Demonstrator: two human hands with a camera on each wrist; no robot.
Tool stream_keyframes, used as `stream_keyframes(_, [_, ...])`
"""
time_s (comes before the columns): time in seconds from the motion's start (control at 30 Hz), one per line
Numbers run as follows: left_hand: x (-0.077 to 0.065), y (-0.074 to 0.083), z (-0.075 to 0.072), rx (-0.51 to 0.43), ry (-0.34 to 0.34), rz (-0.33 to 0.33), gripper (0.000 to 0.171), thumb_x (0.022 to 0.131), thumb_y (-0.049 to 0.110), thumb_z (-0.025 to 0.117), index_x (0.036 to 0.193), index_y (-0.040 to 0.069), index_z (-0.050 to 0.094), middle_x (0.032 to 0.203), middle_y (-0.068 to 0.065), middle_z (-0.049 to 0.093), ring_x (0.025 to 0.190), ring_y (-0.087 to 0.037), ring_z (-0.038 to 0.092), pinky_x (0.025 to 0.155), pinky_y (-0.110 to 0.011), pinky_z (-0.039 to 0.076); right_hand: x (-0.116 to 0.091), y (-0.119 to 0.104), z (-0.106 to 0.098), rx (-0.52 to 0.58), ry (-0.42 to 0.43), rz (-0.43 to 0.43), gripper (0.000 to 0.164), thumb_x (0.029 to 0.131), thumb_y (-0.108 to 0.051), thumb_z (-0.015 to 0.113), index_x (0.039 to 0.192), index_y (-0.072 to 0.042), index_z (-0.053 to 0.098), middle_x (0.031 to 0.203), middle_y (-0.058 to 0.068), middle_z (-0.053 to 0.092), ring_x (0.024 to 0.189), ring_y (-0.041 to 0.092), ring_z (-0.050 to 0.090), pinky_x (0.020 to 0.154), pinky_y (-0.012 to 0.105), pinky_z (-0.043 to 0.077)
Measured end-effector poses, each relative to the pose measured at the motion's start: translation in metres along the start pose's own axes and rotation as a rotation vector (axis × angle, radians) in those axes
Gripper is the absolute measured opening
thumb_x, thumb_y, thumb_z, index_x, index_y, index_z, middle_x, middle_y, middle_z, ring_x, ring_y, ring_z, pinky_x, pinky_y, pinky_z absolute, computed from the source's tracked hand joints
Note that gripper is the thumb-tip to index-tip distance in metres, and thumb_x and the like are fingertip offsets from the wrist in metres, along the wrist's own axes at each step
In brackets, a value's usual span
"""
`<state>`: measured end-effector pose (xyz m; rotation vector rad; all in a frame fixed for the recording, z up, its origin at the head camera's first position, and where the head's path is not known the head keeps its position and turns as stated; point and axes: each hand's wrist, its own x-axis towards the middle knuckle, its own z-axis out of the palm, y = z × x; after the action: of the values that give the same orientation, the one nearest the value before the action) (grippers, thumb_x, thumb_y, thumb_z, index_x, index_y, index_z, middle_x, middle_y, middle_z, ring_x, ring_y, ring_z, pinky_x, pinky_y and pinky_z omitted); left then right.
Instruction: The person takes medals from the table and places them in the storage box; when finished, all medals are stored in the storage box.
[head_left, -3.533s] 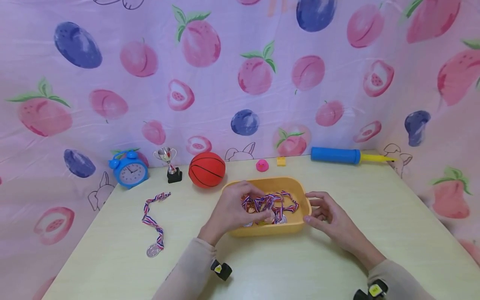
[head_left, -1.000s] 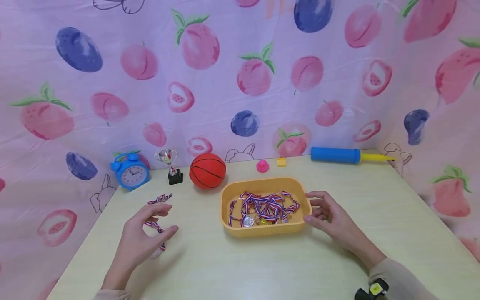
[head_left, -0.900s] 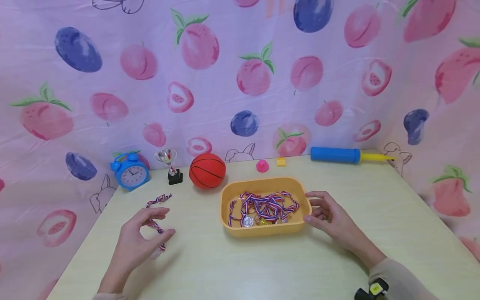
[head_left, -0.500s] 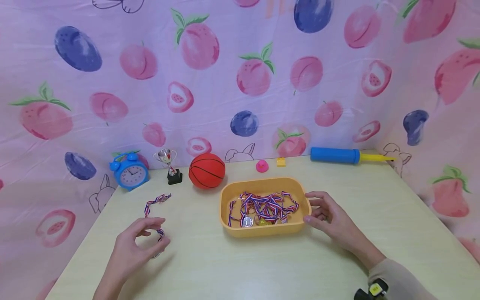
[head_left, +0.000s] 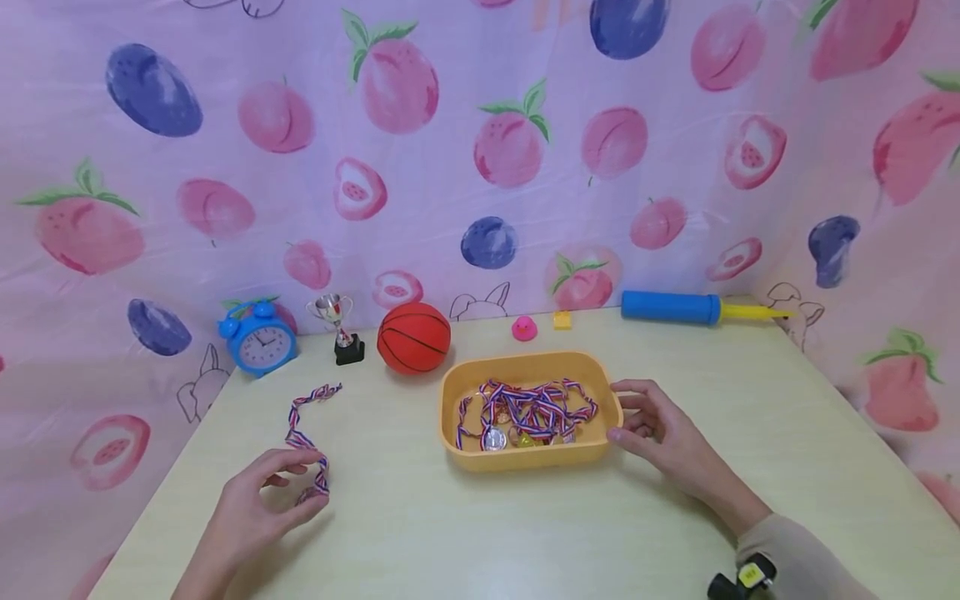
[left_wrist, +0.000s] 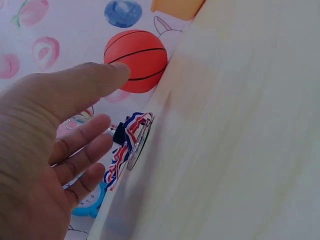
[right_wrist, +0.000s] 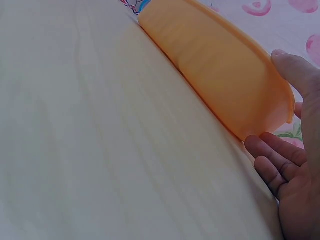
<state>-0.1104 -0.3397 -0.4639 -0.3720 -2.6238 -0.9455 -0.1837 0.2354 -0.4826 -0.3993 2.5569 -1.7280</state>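
A lone silver medal (left_wrist: 140, 142) with a red, white and blue ribbon (head_left: 300, 437) lies on the left of the table. My left hand (head_left: 247, 510) reaches low over its disc, thumb and fingers spread apart on either side. In the left wrist view, the disc leans with its ribbon just beyond the fingertips. Several more medals, one showing a silver face (head_left: 494, 439), sit tangled in their ribbons in a yellow-orange tray (head_left: 525, 460). My right hand (head_left: 667, 442) touches the tray's right end, thumb at the rim (right_wrist: 286, 64) and the other fingers loosely bent beside it.
Along the back stand a blue alarm clock (head_left: 262, 343), a small trophy cup (head_left: 339, 327) and a red basketball (head_left: 414, 338). Farther right are a pink toy (head_left: 524, 328), a yellow block (head_left: 562, 321) and a blue hand pump (head_left: 670, 307). A fruit-print cloth hangs behind.
My left hand was in the tray among the medals, then moved left, empty, and came down toward the lone medal. The right hand stays at the tray's end.
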Motion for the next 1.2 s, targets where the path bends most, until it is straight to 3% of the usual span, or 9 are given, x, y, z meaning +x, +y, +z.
stream_keyframes(0.23, [-0.002,-0.006,-0.0038,0.081,-0.11,-0.127,0.051,0.087,0.028,0.099,0.133,0.026,0.077,0.125,0.01,0.075,0.105,-0.013,0.066,0.091,-0.025,0.06,-0.0001,-0.0003,-0.0003,-0.005,-0.001,0.013,0.063,0.106,-0.027,0.08,0.16,-0.025,0.048,0.154,0.019,0.062,0.116,0.034,0.065,0.092,0.023,0.059])
stream_keyframes(0.43, [-0.0042,-0.0091,-0.0048,0.068,-0.175,-0.187,0.049,0.087,0.025,0.099,0.131,0.027,0.078,0.112,0.008,0.071,0.097,-0.014,0.061,0.08,-0.023,0.055,0.0001,-0.0023,-0.0002,-0.016,-0.002,0.023,0.064,0.106,-0.029,0.081,0.16,-0.026,0.048,0.155,0.018,0.062,0.117,0.033,0.065,0.093,0.023,0.059])
stream_keyframes(0.53, [-0.0044,-0.0087,-0.0053,0.039,-0.192,-0.187,0.046,0.087,0.019,0.098,0.128,0.029,0.08,0.11,0.008,0.07,0.095,-0.013,0.06,0.078,-0.023,0.053,0.0001,-0.003,-0.0004,-0.02,-0.001,0.022,0.064,0.106,-0.029,0.081,0.16,-0.026,0.048,0.154,0.018,0.062,0.117,0.033,0.066,0.093,0.023,0.059])
stream_keyframes(0.8, [-0.0031,-0.0058,-0.0065,0.003,-0.23,-0.09,0.052,0.085,-0.001,0.093,0.125,0.03,0.084,0.112,0.009,0.07,0.092,-0.01,0.061,0.075,-0.023,0.053,-0.0003,-0.0024,-0.0006,-0.017,0.0,0.02,0.064,0.106,-0.028,0.08,0.16,-0.025,0.048,0.154,0.018,0.062,0.117,0.033,0.066,0.093,0.022,0.059])
stream_keyframes(1.03, [-0.0001,-0.0036,-0.0055,0.047,-0.292,-0.153,0.052,0.087,0.003,0.093,0.13,0.03,0.082,0.105,0.006,0.063,0.092,-0.011,0.057,0.075,-0.022,0.052,-0.0003,-0.002,-0.0008,-0.016,-0.001,0.017,0.063,0.106,-0.028,0.08,0.16,-0.025,0.048,0.154,0.019,0.062,0.117,0.034,0.065,0.093,0.022,0.059])
stream_keyframes(1.2, [-0.0012,-0.0023,-0.0054,0.042,-0.293,-0.19,0.049,0.088,0.008,0.095,0.131,0.028,0.082,0.104,0.004,0.062,0.094,-0.012,0.057,0.077,-0.022,0.053,0.0003,-0.0014,-0.0003,-0.011,-0.001,0.013,0.063,0.106,-0.028,0.08,0.16,-0.024,0.048,0.154,0.019,0.062,0.117,0.034,0.066,0.093,0.022,0.06])
